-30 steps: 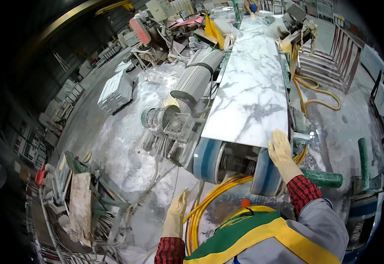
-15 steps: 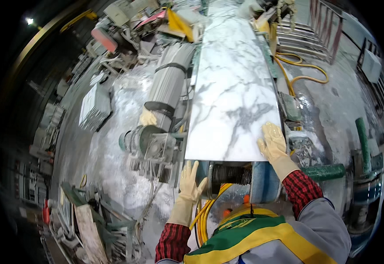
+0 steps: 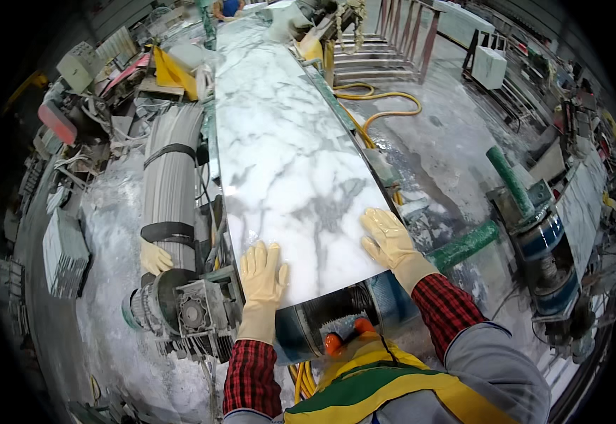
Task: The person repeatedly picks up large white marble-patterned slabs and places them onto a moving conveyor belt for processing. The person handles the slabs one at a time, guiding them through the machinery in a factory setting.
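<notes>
The left hand and right hand are lying flat—fingers together, thumbs apart, gripping nothing—at the near corners, apparently steadying the marbled slab, which is resting above the blue roller.

Room above marble slab; motor obstructs left, green pipe right.

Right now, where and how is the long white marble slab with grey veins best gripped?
Likely by both corners of its near end, from the person's side: the slab lies flat, its near edge exposed above the blue and black roller. The cream-gloved left hand and right hand lie palm-down near those corners.
</notes>
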A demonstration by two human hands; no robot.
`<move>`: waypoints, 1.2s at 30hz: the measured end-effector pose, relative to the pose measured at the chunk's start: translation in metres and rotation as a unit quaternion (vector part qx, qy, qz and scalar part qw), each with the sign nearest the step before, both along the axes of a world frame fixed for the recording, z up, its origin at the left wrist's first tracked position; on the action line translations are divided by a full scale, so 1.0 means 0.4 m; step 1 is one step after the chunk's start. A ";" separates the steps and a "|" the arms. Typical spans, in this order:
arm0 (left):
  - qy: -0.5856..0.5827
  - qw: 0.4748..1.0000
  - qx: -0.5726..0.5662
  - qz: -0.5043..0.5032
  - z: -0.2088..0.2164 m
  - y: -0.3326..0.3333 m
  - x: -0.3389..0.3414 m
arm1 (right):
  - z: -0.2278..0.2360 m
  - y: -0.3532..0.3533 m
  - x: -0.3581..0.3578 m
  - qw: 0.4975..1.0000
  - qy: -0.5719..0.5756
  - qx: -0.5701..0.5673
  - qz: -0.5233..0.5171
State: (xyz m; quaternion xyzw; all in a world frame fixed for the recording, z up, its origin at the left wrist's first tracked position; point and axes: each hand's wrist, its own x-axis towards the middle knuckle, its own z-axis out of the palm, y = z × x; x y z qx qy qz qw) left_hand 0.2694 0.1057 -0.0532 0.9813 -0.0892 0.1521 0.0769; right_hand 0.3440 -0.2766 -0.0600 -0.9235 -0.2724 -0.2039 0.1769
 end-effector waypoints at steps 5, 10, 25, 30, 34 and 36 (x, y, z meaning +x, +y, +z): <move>-0.008 1.000 -0.009 -0.007 0.030 0.000 -0.016 | 0.012 0.015 -0.009 0.999 -0.033 -0.005 0.010; 0.021 0.999 -0.044 0.016 0.038 0.003 -0.034 | 0.026 0.028 -0.018 0.999 -0.035 0.004 0.020; -0.036 0.996 -0.064 -0.058 -0.046 0.047 -0.039 | 0.039 0.053 -0.188 0.978 0.142 -0.026 -0.153; -0.071 0.993 -0.047 -0.082 -0.102 0.052 -0.011 | -0.045 -0.056 -0.413 0.993 0.008 0.050 -0.109; -0.092 0.993 0.009 -0.073 -0.115 0.072 -0.023 | -0.121 -0.063 -0.468 0.992 0.057 0.055 -0.099; -0.106 0.991 0.008 -0.080 -0.133 0.084 -0.015 | -0.114 -0.060 -0.484 0.991 0.076 0.050 -0.100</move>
